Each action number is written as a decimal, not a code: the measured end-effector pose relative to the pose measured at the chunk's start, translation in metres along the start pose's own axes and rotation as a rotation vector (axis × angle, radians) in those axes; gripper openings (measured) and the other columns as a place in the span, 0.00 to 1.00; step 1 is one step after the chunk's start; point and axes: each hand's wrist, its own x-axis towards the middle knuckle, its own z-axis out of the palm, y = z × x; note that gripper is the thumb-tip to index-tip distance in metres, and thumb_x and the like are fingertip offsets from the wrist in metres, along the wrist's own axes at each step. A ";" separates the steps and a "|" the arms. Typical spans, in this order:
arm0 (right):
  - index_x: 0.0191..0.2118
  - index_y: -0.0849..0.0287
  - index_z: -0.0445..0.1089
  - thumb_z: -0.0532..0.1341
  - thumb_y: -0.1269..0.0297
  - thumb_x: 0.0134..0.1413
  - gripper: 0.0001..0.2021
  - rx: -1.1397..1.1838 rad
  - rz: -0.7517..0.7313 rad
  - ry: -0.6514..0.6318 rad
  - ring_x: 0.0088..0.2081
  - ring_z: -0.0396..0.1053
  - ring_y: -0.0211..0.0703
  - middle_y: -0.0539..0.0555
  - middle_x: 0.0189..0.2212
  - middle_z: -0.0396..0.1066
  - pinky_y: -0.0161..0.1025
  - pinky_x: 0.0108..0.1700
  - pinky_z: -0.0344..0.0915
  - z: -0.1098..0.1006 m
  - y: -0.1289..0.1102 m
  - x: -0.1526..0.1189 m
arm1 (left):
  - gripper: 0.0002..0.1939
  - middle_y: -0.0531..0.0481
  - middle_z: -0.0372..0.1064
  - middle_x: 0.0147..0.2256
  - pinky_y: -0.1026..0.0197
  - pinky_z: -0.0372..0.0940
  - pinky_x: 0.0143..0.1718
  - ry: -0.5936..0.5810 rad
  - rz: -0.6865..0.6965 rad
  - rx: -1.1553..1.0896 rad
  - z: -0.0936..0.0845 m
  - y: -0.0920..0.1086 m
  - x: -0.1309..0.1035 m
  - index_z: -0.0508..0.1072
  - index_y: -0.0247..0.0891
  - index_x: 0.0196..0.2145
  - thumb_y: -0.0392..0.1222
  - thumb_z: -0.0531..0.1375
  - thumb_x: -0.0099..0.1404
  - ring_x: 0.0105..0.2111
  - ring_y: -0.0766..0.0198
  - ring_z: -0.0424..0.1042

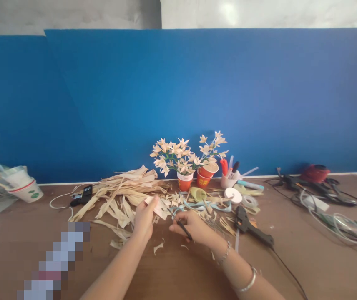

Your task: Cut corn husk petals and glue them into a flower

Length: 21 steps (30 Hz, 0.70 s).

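Observation:
My left hand (pixel 144 218) pinches a pale piece of corn husk (pixel 159 209) between thumb and fingers. In my right hand (pixel 195 227) is a pair of scissors (pixel 184 230), its dark handle in the fingers and the blades pointing at the lower right of the husk piece. Whether the blades touch the husk I cannot tell. Behind my left hand lies a heap of dried corn husks (pixel 125 187). Small cut scraps (pixel 159 248) are on the table just in front of my hands. Cream husk flowers (pixel 175 152) on green stems stand in red paper cups (pixel 185 182) beyond them.
A black glue gun (pixel 253 229) with a cord lies right of my right hand. Near it are a white cup of pens (pixel 227 181), a roll of tape (pixel 250 201) and blue ribbon (pixel 202 205). Cables (pixel 331 225) lie far right; a paper cup (pixel 28 191) stands far left.

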 end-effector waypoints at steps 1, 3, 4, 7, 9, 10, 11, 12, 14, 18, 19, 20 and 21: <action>0.24 0.59 0.64 0.66 0.50 0.45 0.18 -0.003 0.002 0.003 0.13 0.56 0.30 0.42 0.12 0.57 0.28 0.16 0.50 0.000 -0.001 0.000 | 0.18 0.51 0.73 0.23 0.62 0.65 0.29 0.002 -0.008 -0.011 0.000 0.000 0.000 0.73 0.32 0.27 0.45 0.70 0.41 0.24 0.63 0.72; 0.23 0.59 0.64 0.66 0.50 0.44 0.18 -0.007 0.006 0.005 0.13 0.55 0.30 0.42 0.11 0.57 0.28 0.16 0.50 0.000 -0.002 0.000 | 0.18 0.51 0.73 0.23 0.63 0.64 0.28 0.009 -0.018 -0.026 0.000 0.000 0.000 0.73 0.32 0.27 0.45 0.71 0.41 0.24 0.64 0.71; 0.23 0.59 0.64 0.67 0.50 0.44 0.18 -0.009 0.007 0.002 0.13 0.55 0.30 0.42 0.11 0.57 0.28 0.16 0.50 0.000 -0.003 -0.001 | 0.18 0.51 0.73 0.23 0.64 0.64 0.28 0.012 -0.023 -0.030 0.000 0.000 0.000 0.73 0.32 0.27 0.45 0.71 0.40 0.24 0.64 0.71; 0.24 0.59 0.64 0.67 0.50 0.44 0.18 0.006 0.024 -0.032 0.13 0.56 0.30 0.42 0.11 0.58 0.28 0.16 0.51 -0.002 -0.007 -0.002 | 0.19 0.50 0.74 0.23 0.63 0.65 0.28 0.014 -0.037 -0.035 0.001 0.000 -0.001 0.73 0.31 0.28 0.44 0.71 0.40 0.24 0.64 0.71; 0.25 0.59 0.65 0.67 0.51 0.43 0.17 0.033 0.047 -0.081 0.14 0.57 0.31 0.42 0.12 0.59 0.28 0.17 0.52 -0.007 -0.009 -0.004 | 0.19 0.50 0.74 0.23 0.63 0.65 0.28 0.003 -0.041 -0.039 0.002 0.002 -0.002 0.73 0.32 0.28 0.44 0.71 0.40 0.23 0.64 0.71; 0.26 0.60 0.65 0.67 0.52 0.43 0.16 0.045 0.054 -0.111 0.15 0.59 0.31 0.43 0.13 0.61 0.28 0.17 0.54 -0.011 -0.010 -0.006 | 0.18 0.50 0.74 0.23 0.63 0.65 0.27 0.003 -0.039 -0.046 0.003 0.004 -0.003 0.73 0.32 0.28 0.44 0.71 0.40 0.23 0.64 0.71; 0.27 0.60 0.66 0.67 0.53 0.43 0.15 0.056 0.056 -0.150 0.16 0.60 0.32 0.44 0.15 0.62 0.28 0.18 0.55 -0.016 -0.010 -0.007 | 0.18 0.50 0.73 0.23 0.63 0.65 0.27 0.007 -0.034 -0.056 0.004 0.005 -0.003 0.72 0.32 0.27 0.44 0.71 0.40 0.23 0.64 0.71; 0.28 0.60 0.67 0.67 0.55 0.43 0.14 0.067 0.052 -0.193 0.18 0.62 0.32 0.44 0.16 0.64 0.28 0.20 0.56 -0.021 -0.011 -0.009 | 0.18 0.50 0.73 0.22 0.63 0.66 0.27 0.015 -0.029 -0.066 0.005 0.007 -0.004 0.72 0.32 0.26 0.44 0.71 0.40 0.23 0.63 0.72; 0.30 0.60 0.68 0.67 0.58 0.43 0.12 0.099 0.034 -0.282 0.21 0.65 0.34 0.46 0.20 0.67 0.29 0.22 0.58 -0.031 -0.011 -0.012 | 0.18 0.51 0.73 0.22 0.63 0.66 0.27 0.036 -0.016 -0.080 0.006 0.009 -0.004 0.72 0.33 0.25 0.44 0.71 0.39 0.23 0.63 0.72; 0.34 0.59 0.66 0.65 0.57 0.45 0.13 0.285 0.007 -0.172 0.22 0.64 0.34 0.47 0.22 0.69 0.29 0.23 0.56 -0.036 -0.012 -0.012 | 0.18 0.50 0.73 0.23 0.62 0.66 0.27 0.012 0.021 0.010 0.004 0.008 -0.005 0.72 0.33 0.26 0.47 0.70 0.42 0.23 0.62 0.72; 0.35 0.58 0.65 0.65 0.56 0.46 0.14 0.333 -0.007 -0.082 0.22 0.64 0.34 0.47 0.22 0.69 0.30 0.23 0.56 -0.033 -0.013 -0.010 | 0.18 0.49 0.73 0.23 0.62 0.65 0.26 -0.005 0.033 0.063 0.004 0.006 -0.005 0.72 0.33 0.26 0.49 0.69 0.43 0.23 0.62 0.72; 0.35 0.58 0.65 0.65 0.56 0.45 0.15 0.374 -0.027 0.007 0.23 0.64 0.34 0.47 0.22 0.69 0.30 0.23 0.56 -0.029 -0.014 -0.007 | 0.18 0.49 0.73 0.23 0.63 0.64 0.26 -0.023 0.044 0.123 0.004 0.005 -0.006 0.72 0.33 0.27 0.50 0.69 0.44 0.23 0.62 0.71; 0.36 0.58 0.64 0.66 0.56 0.44 0.16 0.405 -0.047 0.084 0.24 0.64 0.35 0.47 0.23 0.69 0.31 0.25 0.57 -0.024 -0.014 -0.004 | 0.18 0.50 0.72 0.23 0.63 0.64 0.25 -0.040 0.056 0.182 0.004 0.004 -0.007 0.72 0.33 0.27 0.51 0.68 0.45 0.23 0.62 0.71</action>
